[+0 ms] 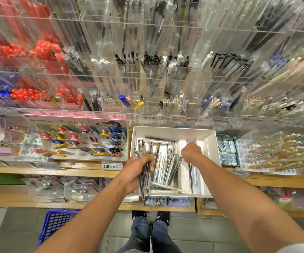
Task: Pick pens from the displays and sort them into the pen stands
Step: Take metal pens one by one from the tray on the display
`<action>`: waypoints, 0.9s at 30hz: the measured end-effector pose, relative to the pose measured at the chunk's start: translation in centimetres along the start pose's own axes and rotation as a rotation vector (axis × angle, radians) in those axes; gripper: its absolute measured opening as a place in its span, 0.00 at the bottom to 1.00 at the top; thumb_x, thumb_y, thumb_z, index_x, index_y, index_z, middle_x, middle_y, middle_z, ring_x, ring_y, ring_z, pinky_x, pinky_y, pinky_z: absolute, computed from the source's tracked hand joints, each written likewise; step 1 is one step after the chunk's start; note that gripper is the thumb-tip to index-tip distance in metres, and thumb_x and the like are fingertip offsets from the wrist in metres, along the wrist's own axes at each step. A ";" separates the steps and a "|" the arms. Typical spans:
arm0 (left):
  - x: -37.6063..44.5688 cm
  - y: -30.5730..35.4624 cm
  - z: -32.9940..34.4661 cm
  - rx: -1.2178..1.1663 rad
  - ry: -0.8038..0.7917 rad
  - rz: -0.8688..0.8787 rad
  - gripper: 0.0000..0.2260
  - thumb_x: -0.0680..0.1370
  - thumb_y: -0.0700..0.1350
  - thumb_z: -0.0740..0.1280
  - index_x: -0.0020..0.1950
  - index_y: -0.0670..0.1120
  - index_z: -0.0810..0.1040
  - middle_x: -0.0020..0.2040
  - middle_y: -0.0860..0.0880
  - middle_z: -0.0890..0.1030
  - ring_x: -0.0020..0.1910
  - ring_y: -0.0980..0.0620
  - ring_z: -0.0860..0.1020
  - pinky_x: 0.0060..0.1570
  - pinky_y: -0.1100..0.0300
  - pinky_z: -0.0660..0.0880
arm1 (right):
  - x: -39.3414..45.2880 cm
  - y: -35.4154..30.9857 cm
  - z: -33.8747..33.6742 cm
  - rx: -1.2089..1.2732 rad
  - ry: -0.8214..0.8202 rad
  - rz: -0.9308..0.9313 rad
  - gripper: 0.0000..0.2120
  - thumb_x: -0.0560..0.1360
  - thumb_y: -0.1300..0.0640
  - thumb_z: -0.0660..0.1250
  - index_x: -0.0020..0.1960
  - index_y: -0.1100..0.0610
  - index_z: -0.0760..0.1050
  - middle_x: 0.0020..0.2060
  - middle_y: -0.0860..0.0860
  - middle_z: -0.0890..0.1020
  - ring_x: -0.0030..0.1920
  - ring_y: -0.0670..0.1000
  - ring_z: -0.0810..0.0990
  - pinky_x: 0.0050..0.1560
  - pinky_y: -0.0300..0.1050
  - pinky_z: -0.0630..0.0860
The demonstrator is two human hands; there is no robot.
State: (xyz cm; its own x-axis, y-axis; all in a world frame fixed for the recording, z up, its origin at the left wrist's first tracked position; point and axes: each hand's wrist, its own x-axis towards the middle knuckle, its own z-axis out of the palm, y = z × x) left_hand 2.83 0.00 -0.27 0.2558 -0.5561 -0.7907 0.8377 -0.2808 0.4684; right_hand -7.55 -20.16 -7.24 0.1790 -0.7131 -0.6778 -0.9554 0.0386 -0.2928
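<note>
A white cardboard box (209,141) sits on the wooden shelf, holding several clear and silver pens (165,165) in a loose pile. My left hand (138,167) grips a thick bundle of pens (144,179) at the box's left side. My right hand (191,152) hovers over the box's right part, fingers curled downward, and two pens (193,175) hang below it; whether it holds them I cannot tell. Clear acrylic pen stands (147,79) rise in tiers behind the box, filled with black, white, red and blue pens.
A display card of character pens (81,141) lies left of the box. Erasers (228,152) and packs of gold-trimmed pens (279,152) lie to the right. Price tags (112,166) line the shelf edges. A blue basket (56,223) stands on the floor beside my feet.
</note>
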 end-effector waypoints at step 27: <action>0.2 -0.2 0.3 0.035 -0.007 0.024 0.12 0.78 0.40 0.69 0.60 0.38 0.77 0.35 0.46 0.81 0.30 0.52 0.77 0.28 0.61 0.76 | -2.8 4.7 -2.5 -0.177 -0.085 -0.369 0.11 0.78 0.58 0.65 0.57 0.58 0.67 0.48 0.54 0.75 0.48 0.56 0.77 0.48 0.51 0.74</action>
State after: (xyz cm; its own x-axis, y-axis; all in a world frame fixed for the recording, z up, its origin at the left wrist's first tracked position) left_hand 2.58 -0.31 -0.44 0.2716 -0.5687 -0.7764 0.8141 -0.2946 0.5005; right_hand -13.11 -19.76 -5.05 0.5288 -0.5957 -0.6045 -0.8476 -0.3349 -0.4115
